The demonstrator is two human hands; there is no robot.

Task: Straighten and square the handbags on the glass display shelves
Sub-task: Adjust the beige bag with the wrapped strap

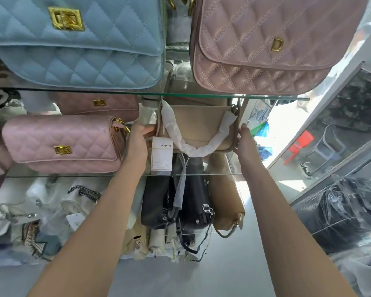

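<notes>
Beige handbag (198, 125) sits between both hands on the middle glass shelf (84, 174), right part, under the upper shelf. Left hand (140, 137) is at the bag's left end, thumb and fingers pinching that edge. Right hand (244, 140) lies flat against the bag's right end, fingers fairly straight and pointing up, wrapped round nothing. The bag is smooth, tan and upright, front facing the camera. Its strap (193, 146), wrapped in white paper, droops in a loop across the front. White hang tag (162, 155) dangles at the lower left, over the shelf edge. Pink quilted handbag (62, 144) with a gold clasp stands just left of the left hand.
</notes>
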